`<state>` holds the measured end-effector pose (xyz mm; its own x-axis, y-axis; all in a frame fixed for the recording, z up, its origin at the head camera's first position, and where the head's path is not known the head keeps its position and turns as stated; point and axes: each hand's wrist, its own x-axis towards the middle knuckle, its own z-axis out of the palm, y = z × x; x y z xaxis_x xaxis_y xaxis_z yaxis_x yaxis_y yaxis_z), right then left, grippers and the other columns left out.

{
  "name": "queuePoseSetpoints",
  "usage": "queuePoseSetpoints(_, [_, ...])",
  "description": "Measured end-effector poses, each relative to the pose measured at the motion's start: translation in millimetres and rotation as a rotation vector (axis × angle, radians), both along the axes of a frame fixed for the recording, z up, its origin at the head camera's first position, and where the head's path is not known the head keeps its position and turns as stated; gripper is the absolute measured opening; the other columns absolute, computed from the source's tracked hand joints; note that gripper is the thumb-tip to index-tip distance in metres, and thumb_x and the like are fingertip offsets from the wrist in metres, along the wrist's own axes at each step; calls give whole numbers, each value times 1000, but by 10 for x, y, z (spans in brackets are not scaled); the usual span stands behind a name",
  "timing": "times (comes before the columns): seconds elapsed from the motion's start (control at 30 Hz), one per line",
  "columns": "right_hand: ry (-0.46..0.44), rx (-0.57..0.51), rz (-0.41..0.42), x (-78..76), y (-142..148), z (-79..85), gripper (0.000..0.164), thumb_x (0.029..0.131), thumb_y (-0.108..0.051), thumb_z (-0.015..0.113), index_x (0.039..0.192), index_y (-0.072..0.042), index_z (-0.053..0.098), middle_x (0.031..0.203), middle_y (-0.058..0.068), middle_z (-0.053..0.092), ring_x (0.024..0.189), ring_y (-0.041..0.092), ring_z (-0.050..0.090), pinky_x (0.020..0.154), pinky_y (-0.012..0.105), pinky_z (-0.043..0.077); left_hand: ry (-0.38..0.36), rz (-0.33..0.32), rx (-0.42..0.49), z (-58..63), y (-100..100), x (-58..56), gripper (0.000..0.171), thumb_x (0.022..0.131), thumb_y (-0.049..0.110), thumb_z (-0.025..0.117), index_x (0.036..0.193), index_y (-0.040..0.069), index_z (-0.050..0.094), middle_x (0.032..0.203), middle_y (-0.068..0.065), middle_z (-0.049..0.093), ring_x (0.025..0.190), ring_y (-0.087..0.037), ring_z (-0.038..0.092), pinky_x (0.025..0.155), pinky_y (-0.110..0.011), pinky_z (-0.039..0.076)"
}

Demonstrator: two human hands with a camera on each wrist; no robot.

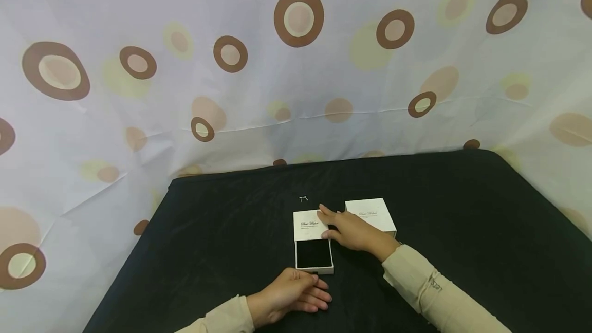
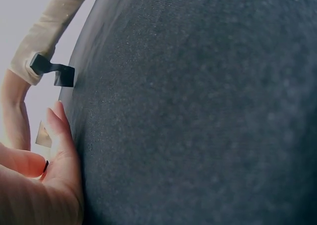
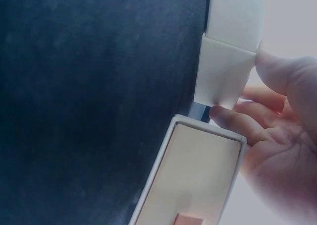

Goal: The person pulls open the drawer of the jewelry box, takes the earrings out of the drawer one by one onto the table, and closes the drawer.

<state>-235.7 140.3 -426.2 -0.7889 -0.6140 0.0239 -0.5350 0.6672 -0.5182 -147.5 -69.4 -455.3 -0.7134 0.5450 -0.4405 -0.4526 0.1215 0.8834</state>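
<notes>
A white drawer box lies on the black cloth, its printed sleeve (image 1: 307, 226) at the back and its drawer (image 1: 327, 271) slid partway out toward me. Black lining fills the drawer. At the drawer's front, my left hand (image 1: 292, 294) pinches a small black pull ribbon (image 2: 46, 166) between thumb and index finger; the other fingers extend loosely. My right hand (image 1: 353, 229) grips the sleeve from the right. In the right wrist view its thumb touches the upper edge of the sleeve (image 3: 225, 71), and a fingertip meets the sleeve's end.
A second white box (image 1: 370, 212) with similar print stands just right of the first, close under my right wrist. Two tiny silvery pieces (image 1: 303, 199) lie behind the sleeve. Black cloth (image 1: 222, 230) covers the table, and a patterned curtain (image 1: 259, 91) hangs behind it.
</notes>
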Motion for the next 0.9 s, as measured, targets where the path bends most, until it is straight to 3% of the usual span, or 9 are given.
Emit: queuePoseSetpoints(0.9, [5, -17, 17, 7, 6, 21, 57, 96, -24, 57, 140, 6, 40, 150, 26, 29, 127, 53, 39, 104, 63, 29, -24, 35, 10, -27, 34, 2, 28, 101, 15, 45, 105, -4, 65, 97, -13, 72, 79, -11, 70, 67, -20, 55])
